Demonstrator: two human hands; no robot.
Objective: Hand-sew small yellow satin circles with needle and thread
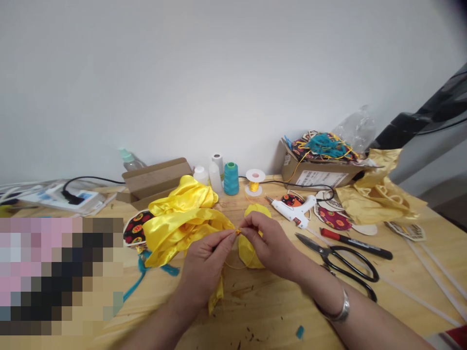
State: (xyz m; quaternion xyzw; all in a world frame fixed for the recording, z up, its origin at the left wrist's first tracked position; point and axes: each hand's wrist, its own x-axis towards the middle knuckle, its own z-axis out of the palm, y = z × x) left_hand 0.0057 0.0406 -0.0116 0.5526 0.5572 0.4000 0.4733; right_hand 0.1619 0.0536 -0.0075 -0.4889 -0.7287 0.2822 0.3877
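Head view shows us a bunched yellow satin cloth (pixel 186 231) left of the middle of the worktop (pixel 262 311), its gathered end raised between our fingertips. Our left hand (pixel 206 260) is closed in a pinch on that end; our right hand (pixel 270 240) pinches just beside it, apparently on a thin yellow cord (pixel 236 267), a slack loop of which hangs below. Our fingertips hide the join, so we cannot tell whether a knot sits there.

Slipping is the likeliest trouble, we judge: satin is slick, and if our left pinch loosens, the gathers could spread and the cord ride off. Too sharp a pull could snap so fine a strand, while the slack loop might tangle. A second yellow piece (pixel 251 248) lies beneath our right hand and could get caught up in it.

Toward the right edge, black scissors (pixel 324 251) point back at our right hand; a careless forearm could knock them. Beyond lies a white glue gun (pixel 297 210); if it is hot, which we cannot tell, cloth straying there could scorch. Near the far edge, a tug on the strand at the spool (pixel 254 182) could topple it.
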